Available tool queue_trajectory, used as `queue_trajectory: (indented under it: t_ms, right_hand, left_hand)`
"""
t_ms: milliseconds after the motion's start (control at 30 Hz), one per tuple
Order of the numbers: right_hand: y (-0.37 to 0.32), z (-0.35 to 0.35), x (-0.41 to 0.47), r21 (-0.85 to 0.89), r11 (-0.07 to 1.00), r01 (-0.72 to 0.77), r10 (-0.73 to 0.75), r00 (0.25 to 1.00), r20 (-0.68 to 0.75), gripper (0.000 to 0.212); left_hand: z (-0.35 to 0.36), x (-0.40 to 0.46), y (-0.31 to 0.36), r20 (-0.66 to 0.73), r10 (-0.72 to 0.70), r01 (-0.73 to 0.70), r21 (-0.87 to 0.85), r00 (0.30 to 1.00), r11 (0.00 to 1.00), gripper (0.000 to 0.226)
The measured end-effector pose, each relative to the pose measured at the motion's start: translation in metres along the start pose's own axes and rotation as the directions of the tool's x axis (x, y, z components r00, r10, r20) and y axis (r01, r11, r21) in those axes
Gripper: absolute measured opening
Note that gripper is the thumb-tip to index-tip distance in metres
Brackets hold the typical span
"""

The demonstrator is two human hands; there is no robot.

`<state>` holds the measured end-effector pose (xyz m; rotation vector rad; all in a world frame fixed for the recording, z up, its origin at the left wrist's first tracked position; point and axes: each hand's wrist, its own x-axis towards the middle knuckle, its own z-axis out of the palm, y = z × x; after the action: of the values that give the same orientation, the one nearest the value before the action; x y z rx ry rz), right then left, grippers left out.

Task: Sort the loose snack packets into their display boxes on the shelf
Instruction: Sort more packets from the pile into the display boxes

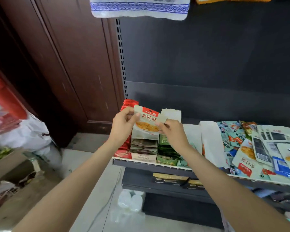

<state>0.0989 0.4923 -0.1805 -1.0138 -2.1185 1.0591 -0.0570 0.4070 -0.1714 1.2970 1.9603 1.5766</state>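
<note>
A person's left hand (122,124) and right hand (172,131) pinch the side edges of an upright enoki mushroom snack packet (146,120), fingers closed on it, directly above its beige display box (145,148) near the shelf's (151,162) front left corner. Both arms reach forward; the box lies straight below. More loose packets (258,148) lie toward the shelf's right.

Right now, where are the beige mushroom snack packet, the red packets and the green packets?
beige mushroom snack packet (147,120), head view, printed front.
red packets (130,103), head view, top edges.
green packets (167,150), head view, stack's middle.
</note>
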Motion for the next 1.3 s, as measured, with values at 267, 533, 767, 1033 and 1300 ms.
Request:
queue_trajectory:
  t_ms: [267, 533, 767, 1033, 1300]
  right_hand:
    - [0.012, 0.020, 0.005, -0.286, 0.958, 0.034, 0.003, 0.992, 0.127, 0.025]
    - [0.011, 0.011, 0.006, -0.375, 0.927, -0.011, 0.138, 0.940, 0.313, 0.037]
    - [0.034, -0.035, -0.003, -0.194, 0.978, -0.073, 0.077, 0.997, 0.012, 0.027]
    - [0.123, -0.139, -0.037, -0.263, 0.930, -0.256, 0.179, 0.942, -0.283, 0.031]
    - [0.251, -0.244, -0.067, -0.500, 0.761, -0.413, 0.397, 0.906, -0.144, 0.055]
  left_hand:
    - [-0.021, 0.012, -0.028, 0.235, 0.212, -0.303, 0.483, 0.949, 0.821, 0.007]
    - [-0.004, 0.011, -0.027, 0.536, 0.084, -0.455, 0.610, 0.840, 0.649, 0.016]
    - [0.043, 0.006, -0.004, 0.404, 0.007, -0.186, 0.405, 0.915, 0.895, 0.016]
    - [0.187, -0.018, 0.078, 0.407, 0.080, -0.128, 0.091, 0.910, 0.988, 0.017]
    - [0.360, -0.041, 0.089, 0.602, -0.138, -0.151, 0.404, 0.786, 0.902, 0.017]
